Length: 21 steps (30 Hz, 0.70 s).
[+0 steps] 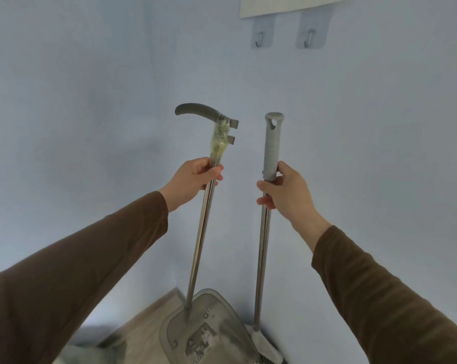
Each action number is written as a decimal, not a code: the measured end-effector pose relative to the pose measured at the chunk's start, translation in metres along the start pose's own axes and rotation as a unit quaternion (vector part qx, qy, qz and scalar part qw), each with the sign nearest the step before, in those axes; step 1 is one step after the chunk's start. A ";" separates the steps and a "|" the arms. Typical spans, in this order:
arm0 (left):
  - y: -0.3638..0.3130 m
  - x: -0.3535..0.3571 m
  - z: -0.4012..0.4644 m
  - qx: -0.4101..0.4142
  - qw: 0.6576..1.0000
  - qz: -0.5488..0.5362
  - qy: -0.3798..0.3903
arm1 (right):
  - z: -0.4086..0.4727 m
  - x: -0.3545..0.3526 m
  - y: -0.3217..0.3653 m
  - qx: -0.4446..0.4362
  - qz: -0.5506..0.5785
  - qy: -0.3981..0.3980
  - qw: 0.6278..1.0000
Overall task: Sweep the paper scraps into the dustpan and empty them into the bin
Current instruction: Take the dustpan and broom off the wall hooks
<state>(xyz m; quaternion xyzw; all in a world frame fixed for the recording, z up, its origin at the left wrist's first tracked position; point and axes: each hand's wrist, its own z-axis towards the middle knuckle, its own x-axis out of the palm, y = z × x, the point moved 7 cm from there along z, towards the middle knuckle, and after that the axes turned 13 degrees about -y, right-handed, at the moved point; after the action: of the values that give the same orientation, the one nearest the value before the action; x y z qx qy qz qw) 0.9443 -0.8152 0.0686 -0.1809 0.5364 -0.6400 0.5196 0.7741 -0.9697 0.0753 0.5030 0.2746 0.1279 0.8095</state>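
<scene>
Fingers (pixel 217 171) of the left hand (pixel 196 179) curl round the grey long-handled dustpan's (pixel 209 329) metal pole; the right hand (pixel 285 190) grips the grey-handled metal broom (pixel 264 232) just below its grip. Both tools stand upright on the floor (pixel 148 319) against the pale blue wall (pixel 91 101).

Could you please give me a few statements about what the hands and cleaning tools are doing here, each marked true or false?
1. The left hand grips the metal pole of the dustpan. True.
2. The right hand is open and touches nothing. False: it grips the broom just below its grey grip.
3. Two hooks are on the wall above the handles. True.
4. The broom hangs from a hook. False: its head is down by the floor, next to the dustpan.
5. Both sleeves are brown. True.
</scene>
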 end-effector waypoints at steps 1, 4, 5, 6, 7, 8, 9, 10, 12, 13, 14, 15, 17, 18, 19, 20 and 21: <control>0.009 -0.005 -0.011 -0.011 1.000 0.004 0.005 | -0.007 0.005 -0.007 0.020 0.010 0.007 1.000; 0.037 -0.021 -0.043 -0.033 0.998 0.048 0.012 | -0.035 0.022 -0.027 0.111 0.044 0.041 0.992; 0.047 -0.028 -0.054 -0.048 0.997 0.060 0.012 | -0.047 0.029 -0.032 0.147 0.055 0.058 0.986; 0.057 -0.034 -0.066 -0.070 0.995 0.064 0.015 | -0.061 0.037 -0.037 0.184 0.074 0.073 0.977; 0.066 -0.040 -0.080 -0.095 0.994 0.057 0.026 | -0.076 0.043 -0.042 0.222 0.104 0.083 0.966; 0.075 -0.045 -0.095 -0.121 0.991 0.038 0.043 | -0.092 0.049 -0.046 0.262 0.141 0.085 0.951; 0.084 -0.050 -0.112 -0.145 0.987 0.017 0.061 | -0.108 0.054 -0.051 0.302 0.179 0.078 0.933; 0.091 -0.055 -0.129 -0.167 0.983 0.003 0.077 | -0.123 0.058 -0.056 0.339 0.210 0.068 0.914; 0.102 -0.063 -0.167 -0.209 0.971 -0.024 0.115 | -0.155 0.064 -0.065 0.393 0.230 0.059 0.888; 0.107 -0.065 -0.187 -0.232 0.962 -0.046 0.137 | -0.169 0.067 -0.068 0.407 0.221 0.063 0.884; 0.110 -0.067 -0.208 -0.255 0.951 -0.077 0.160 | -0.183 0.069 -0.072 0.414 0.208 0.069 0.884; 0.113 -0.070 -0.230 -0.278 0.937 -0.109 0.179 | -0.198 0.070 -0.075 0.418 0.194 0.073 0.885; 0.120 -0.075 -0.271 -0.329 0.904 -0.175 0.207 | -0.226 0.071 -0.081 0.427 0.171 0.088 0.884; 0.121 -0.077 -0.291 -0.350 0.886 -0.205 0.223 | -0.242 0.070 -0.083 0.435 0.167 0.103 0.879; 0.122 -0.078 -0.309 -0.365 0.869 -0.231 0.243 | -0.256 0.069 -0.085 0.444 0.167 0.121 0.872; 0.121 -0.079 -0.325 -0.373 0.854 -0.248 0.263 | -0.270 0.068 -0.087 0.453 0.170 0.139 0.864; 0.121 -0.080 -0.340 -0.392 0.839 -0.258 0.275 | -0.284 0.066 -0.088 0.461 0.172 0.158 0.856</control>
<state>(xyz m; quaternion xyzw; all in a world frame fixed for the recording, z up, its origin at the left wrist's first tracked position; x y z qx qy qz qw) 0.7651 -0.5632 -0.1336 -0.3183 0.7972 -0.5103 0.0519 0.6588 -0.7670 -0.1210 0.8310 0.3354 0.2018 0.3952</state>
